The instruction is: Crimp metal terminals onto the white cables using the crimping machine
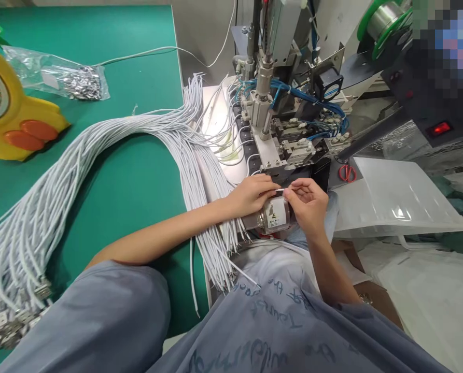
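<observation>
My left hand has its fingers closed on a short stretch of white cable at the front of the machine. On the right, my right hand pinches the same cable between thumb and index finger, its other fingers curled. The cable's tip is too small to make out. Just below my hands is a clear-covered unit with a white label. A thick bundle of white cables runs over the green table, and its loose ends hang under and beside my left forearm.
The metal machine with blue tubes stands ahead. On the green table lie a bag of metal parts and a yellow object. Red-handled scissors and a white sheet are right. Cable connectors lie lower left.
</observation>
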`<state>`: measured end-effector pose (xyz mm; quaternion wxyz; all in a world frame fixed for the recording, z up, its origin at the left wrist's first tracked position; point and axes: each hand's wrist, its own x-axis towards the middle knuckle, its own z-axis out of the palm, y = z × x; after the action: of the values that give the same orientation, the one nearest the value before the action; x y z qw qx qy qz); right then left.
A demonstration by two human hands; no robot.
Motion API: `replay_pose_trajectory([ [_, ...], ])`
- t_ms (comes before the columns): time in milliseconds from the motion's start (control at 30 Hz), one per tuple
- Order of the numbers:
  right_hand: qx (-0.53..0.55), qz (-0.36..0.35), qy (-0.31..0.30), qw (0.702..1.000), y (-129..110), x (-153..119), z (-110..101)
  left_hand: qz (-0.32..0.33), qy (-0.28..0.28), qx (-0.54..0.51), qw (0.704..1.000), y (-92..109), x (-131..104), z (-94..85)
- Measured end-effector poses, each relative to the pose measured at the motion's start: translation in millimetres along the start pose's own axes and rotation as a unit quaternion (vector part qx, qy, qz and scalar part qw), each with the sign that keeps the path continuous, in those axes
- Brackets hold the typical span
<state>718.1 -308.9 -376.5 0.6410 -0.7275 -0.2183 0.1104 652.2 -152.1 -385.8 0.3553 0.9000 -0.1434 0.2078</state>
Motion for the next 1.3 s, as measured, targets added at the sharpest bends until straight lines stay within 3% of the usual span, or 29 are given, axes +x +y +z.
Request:
replay_pose_trajectory([
  [200,0.032,-0.013,-0.011,0.999,5.3,2.6,11.6,-0.014,0.052,0.003,0.999,-0.7,-0.7,0.2],
  [500,0.047,-0.031,0.03,0.998,8.0,-0.5,15.7,-0.002,0.076,0.005,0.997,1.6,0.3,-1.8],
  [733,-0.043,0.007,-0.07,0.997,1.6,11.4,-2.7,0.04,0.07,0.118,0.99,-1.3,-1.2,-0.5],
  [867,-0.039,-0.028,-0.017,0.999,3.2,9.2,5.2,-0.008,0.074,0.04,0.996,-2.2,-1.2,-0.6],
  [967,-0.034,-0.036,0.014,0.999,8.4,6.3,11.8,-0.036,0.036,-0.047,0.998,-2.8,-0.7,-2.7],
  [1133,0.002,-0.039,-0.026,0.999,15.5,9.8,10.1,-0.045,-0.003,-0.097,0.994,-5.4,-1.1,-4.9],
  [1200,0.014,-0.041,-0.049,0.998,13.6,13.3,5.1,-0.026,-0.005,-0.066,0.997,-5.9,-1.8,-5.0],
  [1300,-0.018,-0.046,-0.103,0.994,6.1,20.7,-6.3,0.043,0.017,0.075,0.996,-4.6,-2.3,-6.1],
])
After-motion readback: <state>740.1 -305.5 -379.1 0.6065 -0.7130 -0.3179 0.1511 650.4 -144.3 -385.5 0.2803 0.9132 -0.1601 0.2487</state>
